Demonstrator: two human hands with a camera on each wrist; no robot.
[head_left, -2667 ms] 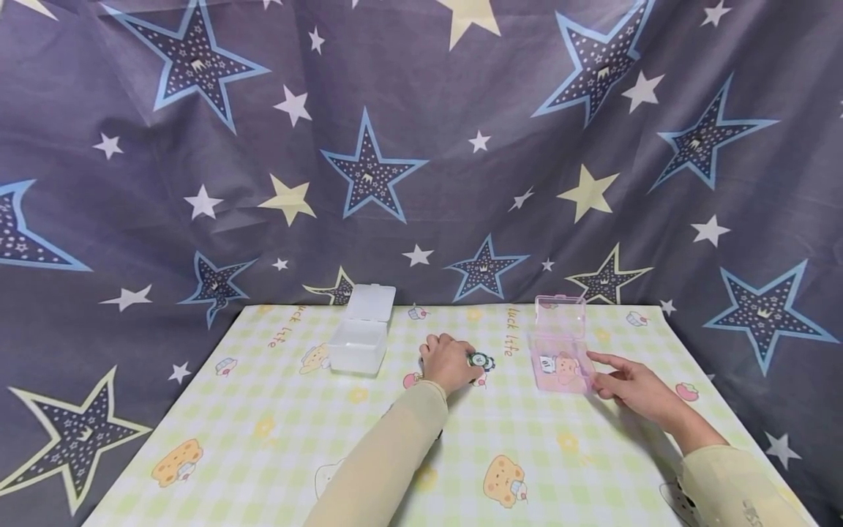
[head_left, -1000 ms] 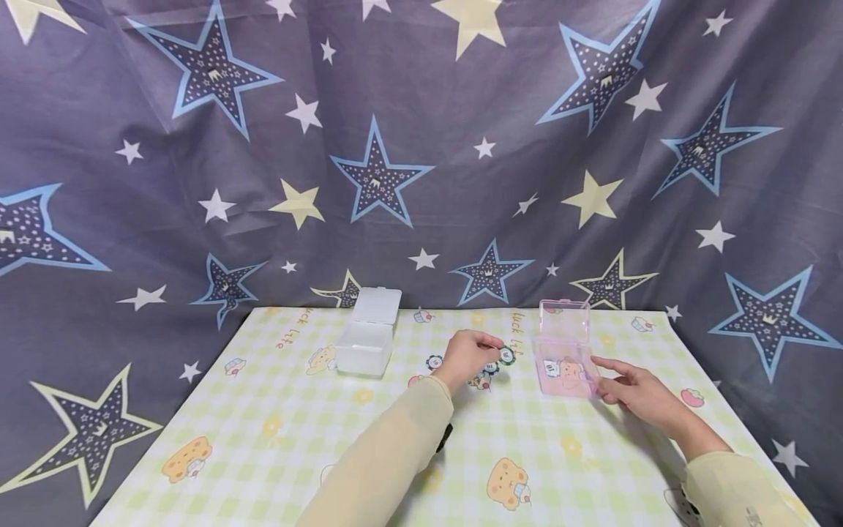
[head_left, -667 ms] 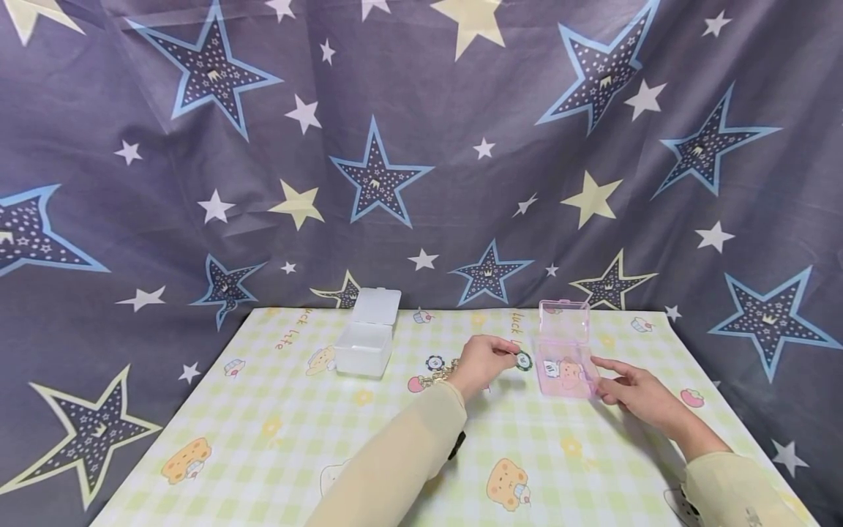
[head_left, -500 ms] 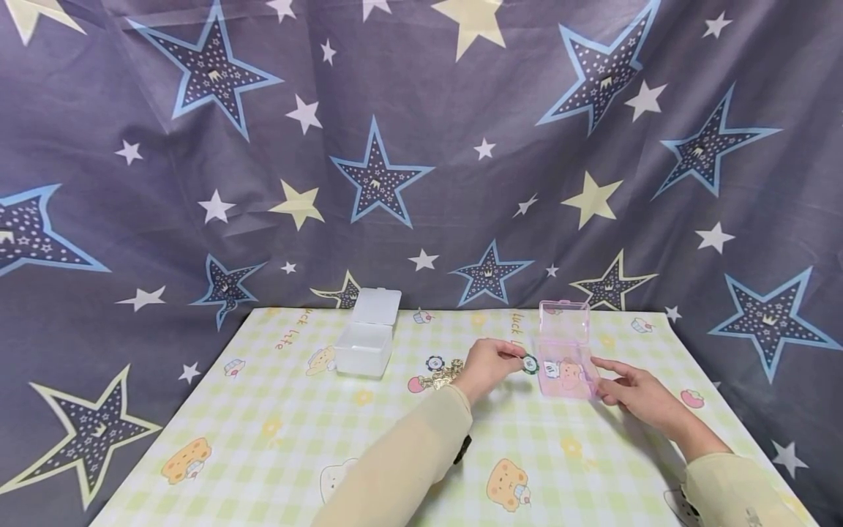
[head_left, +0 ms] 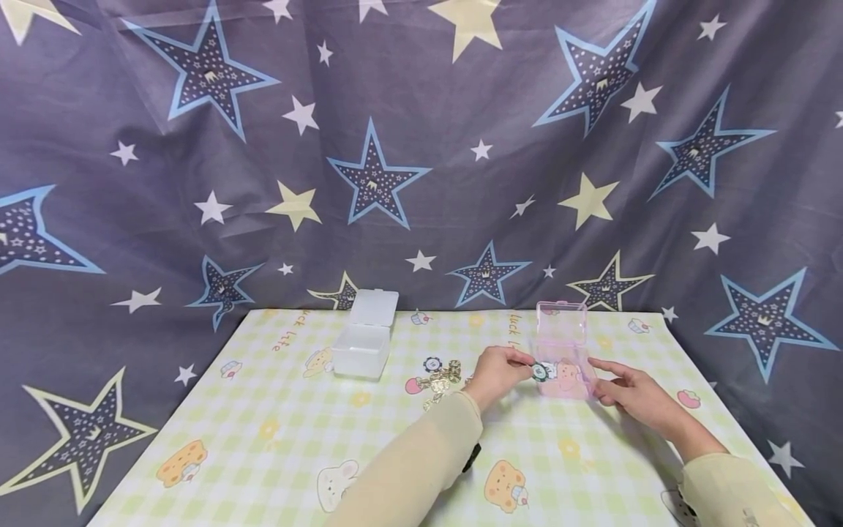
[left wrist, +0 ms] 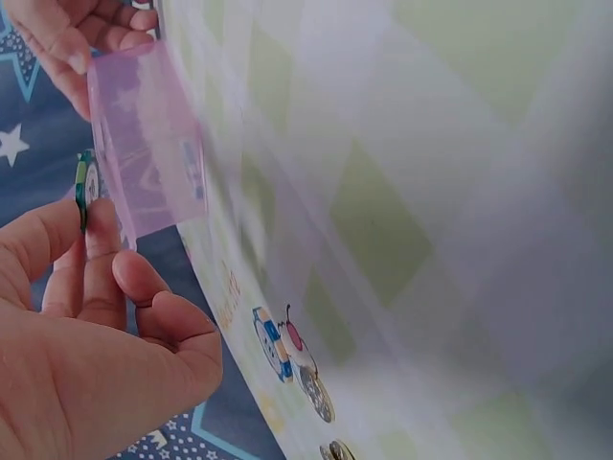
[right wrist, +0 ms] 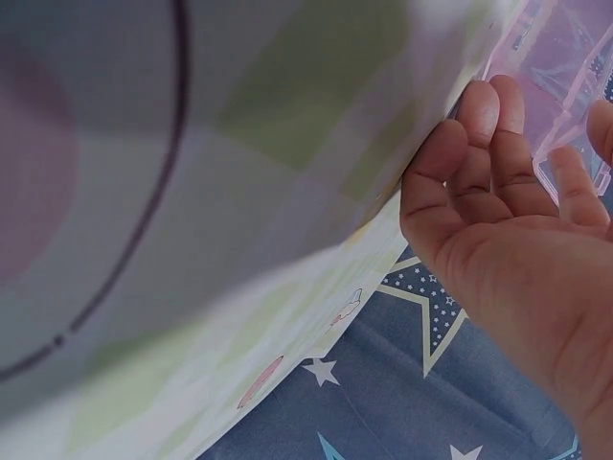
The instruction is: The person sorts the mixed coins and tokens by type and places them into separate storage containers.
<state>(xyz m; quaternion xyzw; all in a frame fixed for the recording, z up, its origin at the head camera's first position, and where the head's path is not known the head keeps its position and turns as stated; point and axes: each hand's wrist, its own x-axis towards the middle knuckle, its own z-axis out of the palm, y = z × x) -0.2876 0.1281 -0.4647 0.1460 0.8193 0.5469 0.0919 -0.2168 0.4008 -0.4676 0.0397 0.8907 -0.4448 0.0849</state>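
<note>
My left hand point(head_left: 498, 377) pinches a green-and-white poker chip point(head_left: 540, 372) at its fingertips, at the left side of a clear pink box point(head_left: 566, 391). In the left wrist view the chip point(left wrist: 82, 196) stands on edge by the box's open top. Another chip point(left wrist: 192, 168) shows through the pink wall, inside the box. My right hand point(head_left: 634, 394) holds the box's right side at the rim; in the right wrist view its fingers point(right wrist: 479, 115) bend against the pink wall. The box's lid point(head_left: 562, 322) is raised at the back.
Gold coins point(head_left: 440, 382) lie loosely piled left of my left hand, with a dark blue chip point(head_left: 432, 364) behind them. A white box point(head_left: 361, 360), lid up, stands farther left. A star-patterned curtain point(head_left: 421, 183) hangs behind the checked tablecloth point(head_left: 263, 468).
My left hand has picked up the green chip from the middle of the table and carried it right to the pink box, uncovering the coins. The right hand has stayed at the box.
</note>
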